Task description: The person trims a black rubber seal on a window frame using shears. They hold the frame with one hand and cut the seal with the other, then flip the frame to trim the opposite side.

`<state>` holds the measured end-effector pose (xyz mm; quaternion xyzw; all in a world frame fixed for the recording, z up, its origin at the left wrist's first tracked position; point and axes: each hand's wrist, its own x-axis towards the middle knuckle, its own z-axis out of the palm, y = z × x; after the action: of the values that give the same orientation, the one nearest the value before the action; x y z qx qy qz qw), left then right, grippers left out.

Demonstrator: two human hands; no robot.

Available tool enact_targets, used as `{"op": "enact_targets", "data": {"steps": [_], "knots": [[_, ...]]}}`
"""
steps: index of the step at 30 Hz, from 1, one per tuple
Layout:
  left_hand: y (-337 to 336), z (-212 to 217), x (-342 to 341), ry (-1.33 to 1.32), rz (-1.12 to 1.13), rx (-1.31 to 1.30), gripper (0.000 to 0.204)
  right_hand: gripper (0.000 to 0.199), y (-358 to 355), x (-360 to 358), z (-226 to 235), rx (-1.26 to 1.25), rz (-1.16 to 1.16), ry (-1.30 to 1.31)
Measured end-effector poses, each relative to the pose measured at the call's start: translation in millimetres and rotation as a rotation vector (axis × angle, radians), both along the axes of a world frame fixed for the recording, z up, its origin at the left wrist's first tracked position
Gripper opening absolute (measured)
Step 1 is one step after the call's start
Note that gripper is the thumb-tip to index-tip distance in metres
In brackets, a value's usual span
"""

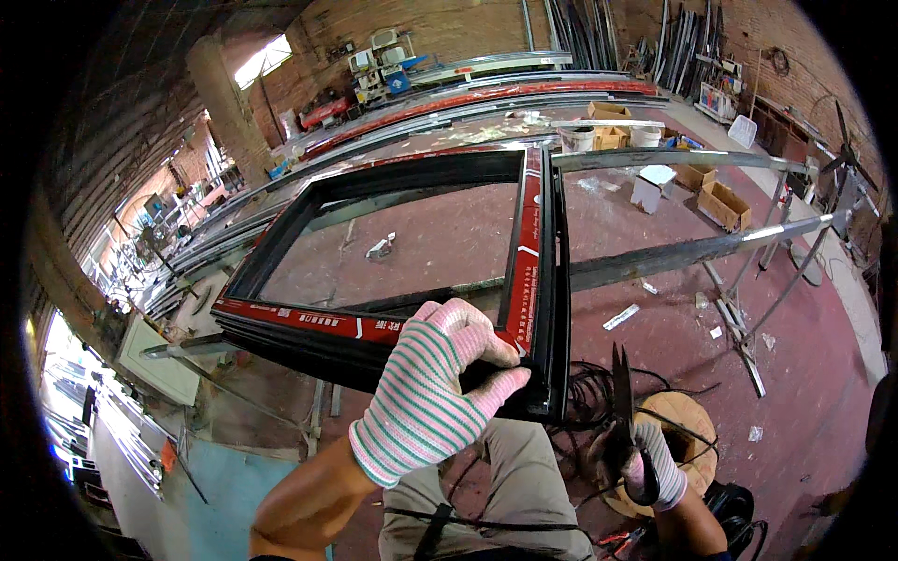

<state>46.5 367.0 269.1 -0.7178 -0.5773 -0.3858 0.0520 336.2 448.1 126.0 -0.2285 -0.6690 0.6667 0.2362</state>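
Note:
A black window frame (374, 344) with red protective film on its faces lies across metal rails in front of me. My left hand (426, 388), in a white, pink and green striped glove, rests at its near right corner. Thumb and forefinger are pinched together there; what lies between them is too small to make out. My right hand (662, 467), gloved too, is low on the right, clear of the frame. It grips a pair of dark scissors (623, 402) whose blades point upward. Behind that hand are a round tan spool (687, 421) and loops of black cord (591, 393).
Two long metal rails (692, 251) run to the right from the frame. Cardboard boxes (725, 204) and white buckets (577, 139) stand farther back. Stacks of long metal profiles (449, 93) lie along the far side. Scraps litter the red floor (795, 327).

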Motion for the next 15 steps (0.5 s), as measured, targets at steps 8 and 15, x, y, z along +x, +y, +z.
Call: {"op": "enact_targets", "data": {"steps": [8,15], "knots": [[-1.6,2.8,-2.0,0.015,-0.002,-0.015,0.023,0.064,10.3,-9.9,4.0,0.169,0.026,-0.112],[0.2,6.8,-5.5,0.037,-0.021,-0.055,0.023,0.065,12.5,-23.1,13.9,0.127,0.008,-0.097]]}}
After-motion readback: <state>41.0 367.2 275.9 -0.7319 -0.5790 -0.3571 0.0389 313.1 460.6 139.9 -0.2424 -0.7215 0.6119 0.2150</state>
